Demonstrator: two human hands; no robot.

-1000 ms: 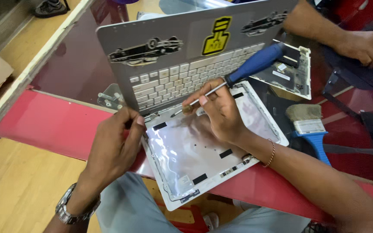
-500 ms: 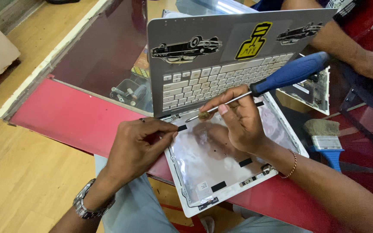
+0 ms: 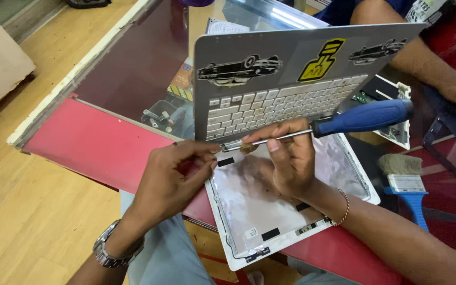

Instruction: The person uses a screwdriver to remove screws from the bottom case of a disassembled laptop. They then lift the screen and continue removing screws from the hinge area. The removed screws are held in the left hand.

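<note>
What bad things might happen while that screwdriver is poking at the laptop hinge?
The screwdriver tip sits close to the left hand fingertips at the hinge; a slip might jab them. The laptop stands propped open with its bare silver lid panel hanging over the red table edge, so a hard push might tip or slide it. A slip might also scratch the panel or the keys.

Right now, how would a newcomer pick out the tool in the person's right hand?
Find the open grey laptop on the red counter. Across its hinge lies a screwdriver, held by the right hand. Its thick blue handle and thin steel shaft distinguish it from the flat blue-handled brush nearby.
</note>
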